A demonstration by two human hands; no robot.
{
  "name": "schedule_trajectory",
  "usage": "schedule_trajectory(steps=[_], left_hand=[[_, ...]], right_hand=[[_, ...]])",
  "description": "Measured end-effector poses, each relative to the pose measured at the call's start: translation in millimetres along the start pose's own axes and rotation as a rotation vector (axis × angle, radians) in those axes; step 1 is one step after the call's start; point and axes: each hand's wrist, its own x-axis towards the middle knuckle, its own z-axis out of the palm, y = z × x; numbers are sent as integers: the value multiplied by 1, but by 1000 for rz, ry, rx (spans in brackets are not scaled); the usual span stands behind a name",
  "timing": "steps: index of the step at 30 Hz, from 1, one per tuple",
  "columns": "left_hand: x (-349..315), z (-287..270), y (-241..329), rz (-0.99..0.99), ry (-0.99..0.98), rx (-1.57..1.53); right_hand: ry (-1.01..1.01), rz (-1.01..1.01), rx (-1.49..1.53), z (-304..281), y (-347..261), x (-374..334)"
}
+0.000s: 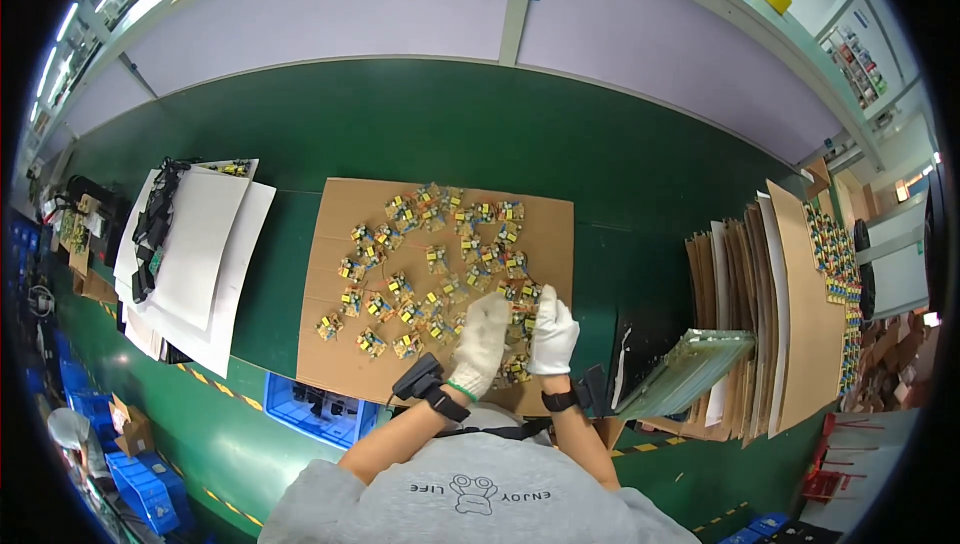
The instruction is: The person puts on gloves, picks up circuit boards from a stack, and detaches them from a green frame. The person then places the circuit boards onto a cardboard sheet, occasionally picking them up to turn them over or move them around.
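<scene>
Small circuit boards (399,285) with yellow and blue parts lie in scattered groups on a flat brown cardboard sheet (335,214). Over the lower right of the sheet, both of my hands wear white gloves. My left hand (482,337) is closed, its fingers curled together beside the boards; its palm side is hidden. Just to its right, my right hand (554,336) points forward with thumb and fingers pressed together. More boards (522,296) lie between the two hands, by the fingertips. Whatever the fingers hold is too small or covered to make out.
White sheets (205,254) with black cables (155,234) lie on the green table (420,114) at left. Upright cardboard sheets (735,314) and a stack of clear panes (690,374) stand at right. A blue crate (320,412) sits below the front edge.
</scene>
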Motion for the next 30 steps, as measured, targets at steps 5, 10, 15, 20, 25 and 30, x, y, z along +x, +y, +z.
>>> schedule_trajectory(steps=[5,10,15,20,25,30], left_hand=[[26,5,-24,-394,226,92],[56,-15,-17,-657,288,-632],[121,-118,-15,-363,580,-102],[140,-240,-31,-231,833,735],[130,-249,-17,-206,752,1210],[126,-235,-33,-163,689,1126]], right_hand=[[-107,-332,57,20,1,-6],[-296,-75,588,45,17,28],[-223,359,584,33,55,111],[-74,-425,-628,40,79,134],[49,-182,-522,51,89,116],[15,-669,-408,43,77,91]])
